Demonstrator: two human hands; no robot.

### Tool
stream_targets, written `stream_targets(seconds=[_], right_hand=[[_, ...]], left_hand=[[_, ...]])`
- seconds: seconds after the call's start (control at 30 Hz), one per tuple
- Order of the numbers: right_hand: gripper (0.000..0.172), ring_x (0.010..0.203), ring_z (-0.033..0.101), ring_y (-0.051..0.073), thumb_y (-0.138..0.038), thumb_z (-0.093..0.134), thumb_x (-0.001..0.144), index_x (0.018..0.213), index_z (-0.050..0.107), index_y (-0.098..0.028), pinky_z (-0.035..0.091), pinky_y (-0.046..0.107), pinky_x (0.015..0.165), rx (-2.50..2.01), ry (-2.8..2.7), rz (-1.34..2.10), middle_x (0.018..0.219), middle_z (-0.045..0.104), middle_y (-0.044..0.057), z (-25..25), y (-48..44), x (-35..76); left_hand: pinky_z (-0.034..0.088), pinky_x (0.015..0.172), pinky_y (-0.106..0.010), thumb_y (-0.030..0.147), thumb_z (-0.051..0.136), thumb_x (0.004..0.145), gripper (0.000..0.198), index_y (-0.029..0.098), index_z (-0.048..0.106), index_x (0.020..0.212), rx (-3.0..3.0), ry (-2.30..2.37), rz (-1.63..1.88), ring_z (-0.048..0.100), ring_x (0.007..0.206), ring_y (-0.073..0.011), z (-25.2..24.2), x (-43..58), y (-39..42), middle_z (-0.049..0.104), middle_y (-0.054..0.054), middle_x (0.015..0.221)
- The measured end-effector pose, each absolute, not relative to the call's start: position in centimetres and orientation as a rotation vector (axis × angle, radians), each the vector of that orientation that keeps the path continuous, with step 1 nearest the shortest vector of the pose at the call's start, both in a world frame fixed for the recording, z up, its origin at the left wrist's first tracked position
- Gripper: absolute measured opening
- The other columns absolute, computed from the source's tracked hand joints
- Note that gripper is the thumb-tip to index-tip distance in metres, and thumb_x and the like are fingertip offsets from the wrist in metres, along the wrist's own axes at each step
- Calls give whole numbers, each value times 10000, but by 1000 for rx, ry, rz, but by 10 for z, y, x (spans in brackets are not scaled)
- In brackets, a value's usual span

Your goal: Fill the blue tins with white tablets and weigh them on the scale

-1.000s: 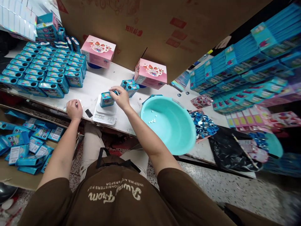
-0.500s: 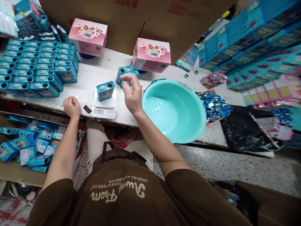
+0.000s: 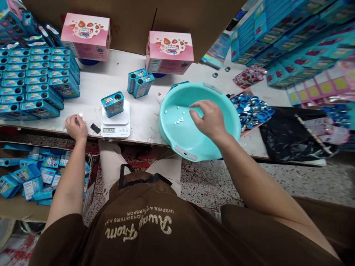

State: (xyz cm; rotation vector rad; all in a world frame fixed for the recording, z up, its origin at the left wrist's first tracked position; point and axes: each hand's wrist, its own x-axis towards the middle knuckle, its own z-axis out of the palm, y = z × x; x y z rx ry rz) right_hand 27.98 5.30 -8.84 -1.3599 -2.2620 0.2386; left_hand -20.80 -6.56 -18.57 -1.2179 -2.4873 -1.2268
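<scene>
My left hand (image 3: 76, 127) rests at the table's front edge with its fingers curled round something small and dark that I cannot make out. My right hand (image 3: 208, 119) hangs over the turquoise basin (image 3: 166, 127), thumb and fingers apart and nothing between them. Several small white tablets (image 3: 180, 120) lie on the basin's bottom. Between my hands, a blue tin (image 3: 113, 105) stands upright on a white digital scale (image 3: 115, 130), which reads 158.6. Behind the scale, two more blue tins (image 3: 143, 85) stand side by side.
Rows of blue tins (image 3: 36, 79) fill the table's left. Two pink boxes (image 3: 169, 51) stand at the back. Right of the basin are blue caps (image 3: 251, 109) in a tray and a black plastic bag (image 3: 288, 136). A carton of blue tins (image 3: 30, 173) sits below left.
My right hand has moved right, from beside the two tins to over the basin. The scale's reading has changed. The view has shifted slightly; my left hand stays at the table edge.
</scene>
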Motion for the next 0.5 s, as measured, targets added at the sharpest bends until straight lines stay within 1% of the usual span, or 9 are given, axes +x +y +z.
stream_targets(seconds=[0.1, 0.23, 0.37, 0.43, 0.5], right_hand=[[164, 1028, 645, 287, -325, 544, 882, 957, 655, -231, 496, 482, 919, -1380, -2338, 284, 1020, 711, 104, -97, 50, 293], [182, 1039, 650, 293, -337, 555, 881, 979, 669, -234, 504, 481, 910, -1374, -2370, 362, 1055, 722, 106, -100, 41, 297], [187, 1013, 662, 291, -335, 551, 889, 976, 678, -230, 506, 472, 894, -1392, -2297, 362, 1028, 730, 107, -95, 22, 298], [196, 1000, 667, 290, -345, 546, 894, 966, 682, -222, 507, 464, 888, -1399, -2248, 345, 1011, 735, 111, -94, 9, 302], [206, 986, 673, 283, -358, 535, 904, 948, 683, -221, 510, 451, 883, -1408, -2202, 336, 997, 741, 108, -95, -6, 305]], left_hand=[[405, 1040, -471, 314, 473, 911, 197, 202, 559, 772, -1209, -2493, -1237, 576, 1074, -284, -184, -207, -64, 634, -129, 970], [366, 1080, -524, 352, 448, 911, 222, 199, 550, 786, -1210, -2521, -1295, 543, 1124, -315, -184, -208, -62, 605, -152, 1006], [333, 1105, -551, 399, 431, 911, 253, 199, 550, 810, -1216, -2552, -1333, 524, 1153, -332, -183, -210, -63, 591, -164, 1023], [328, 1112, -546, 437, 408, 920, 297, 193, 570, 868, -1226, -2557, -1338, 532, 1153, -329, -177, -207, -65, 601, -165, 1026], [323, 1127, -528, 494, 400, 927, 369, 181, 584, 995, -1318, -2504, -1356, 530, 1183, -318, -165, -197, -65, 611, -165, 1088]])
